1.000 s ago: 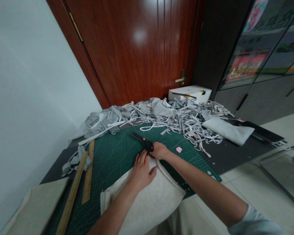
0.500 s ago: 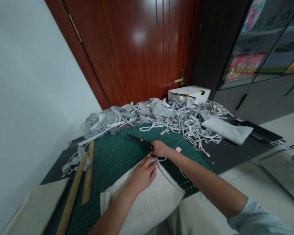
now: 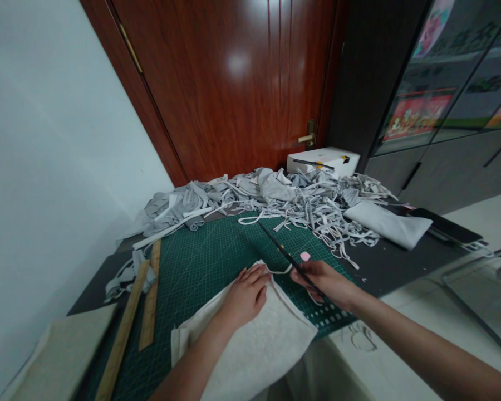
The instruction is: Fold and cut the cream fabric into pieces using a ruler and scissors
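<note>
Head view: folded cream cloth (image 3: 261,345) and black scissors (image 3: 290,258) at a green cutting mat (image 3: 204,250).
The cloth overhangs the mat's near edge, beneath the left hand (image 3: 245,298), outstretched, thumb apart from fingers. Over the mat's near right part, the right hand (image 3: 330,282) has fingers wrapped round the scissors; whether they also grip the cream strip (image 3: 280,272) cannot be told. Fabric scraps (image 3: 271,186) line the mat's far edge.
</note>
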`<state>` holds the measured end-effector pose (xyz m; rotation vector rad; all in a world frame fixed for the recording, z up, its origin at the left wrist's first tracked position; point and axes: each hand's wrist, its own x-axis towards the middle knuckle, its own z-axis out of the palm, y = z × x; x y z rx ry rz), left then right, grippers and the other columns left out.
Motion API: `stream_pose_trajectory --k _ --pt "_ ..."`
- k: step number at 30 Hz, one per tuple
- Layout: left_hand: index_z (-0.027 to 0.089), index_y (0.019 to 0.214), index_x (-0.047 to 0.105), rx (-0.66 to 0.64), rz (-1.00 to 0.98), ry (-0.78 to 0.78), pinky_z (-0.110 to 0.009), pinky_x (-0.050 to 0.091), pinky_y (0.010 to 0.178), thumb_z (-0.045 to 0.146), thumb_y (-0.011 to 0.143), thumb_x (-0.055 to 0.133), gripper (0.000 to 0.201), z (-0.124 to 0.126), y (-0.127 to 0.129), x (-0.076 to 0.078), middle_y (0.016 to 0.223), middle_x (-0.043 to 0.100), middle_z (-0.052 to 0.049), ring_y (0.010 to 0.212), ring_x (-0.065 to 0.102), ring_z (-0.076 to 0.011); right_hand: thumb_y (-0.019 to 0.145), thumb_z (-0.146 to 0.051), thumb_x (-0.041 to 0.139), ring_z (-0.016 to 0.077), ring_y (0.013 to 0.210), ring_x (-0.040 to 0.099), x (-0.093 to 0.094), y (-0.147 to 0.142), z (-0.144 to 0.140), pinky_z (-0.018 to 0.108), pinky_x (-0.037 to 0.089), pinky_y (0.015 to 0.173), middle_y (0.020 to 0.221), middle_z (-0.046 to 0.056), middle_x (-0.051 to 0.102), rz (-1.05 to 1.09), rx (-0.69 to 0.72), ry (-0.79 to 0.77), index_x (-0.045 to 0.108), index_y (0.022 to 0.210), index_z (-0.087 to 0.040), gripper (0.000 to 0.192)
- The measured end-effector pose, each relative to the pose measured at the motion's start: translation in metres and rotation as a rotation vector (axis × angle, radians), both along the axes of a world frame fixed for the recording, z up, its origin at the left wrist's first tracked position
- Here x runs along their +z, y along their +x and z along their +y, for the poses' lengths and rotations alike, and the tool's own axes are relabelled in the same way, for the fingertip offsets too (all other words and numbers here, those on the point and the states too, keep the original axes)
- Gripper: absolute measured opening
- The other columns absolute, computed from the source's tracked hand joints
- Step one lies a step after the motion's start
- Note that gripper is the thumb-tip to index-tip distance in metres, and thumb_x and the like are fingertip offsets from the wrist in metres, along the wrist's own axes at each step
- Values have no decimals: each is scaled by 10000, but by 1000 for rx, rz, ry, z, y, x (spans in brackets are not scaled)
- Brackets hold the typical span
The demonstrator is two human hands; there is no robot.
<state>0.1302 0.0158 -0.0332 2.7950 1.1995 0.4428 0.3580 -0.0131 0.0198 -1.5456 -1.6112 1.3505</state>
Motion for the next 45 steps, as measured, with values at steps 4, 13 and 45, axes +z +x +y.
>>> stream_pose_trajectory --k 4,13,45 --pt "221 1304 515 4 -7 -13 -448 300 1109 165 886 440 428 -1 0 1 1414 477 -57 1323 394 -200 683 -615 661 60 461 283 -2 35 -66 192 229 392 567 -80 355 453 -14 -324 510 765 -186 462" --pt "236 1336 463 12 -10 -6 -477 301 1098 183 879 460 459 1 -2 1 1400 488 -50 1323 378 -209 686 -506 630 68 490 299 0 40 -95 180 207 416 595 -73 346 340 -65 -587 461 754 -214 344" --pt "255 1371 384 100 -171 -188 -487 249 1115 71 826 413 577 14 -4 -6 1372 521 -38 1312 400 -182 733 -558 595 62 483 274 -23 23 -75 173 178 403 595 -88 314 311 -23 -508 408 749 -219 388"
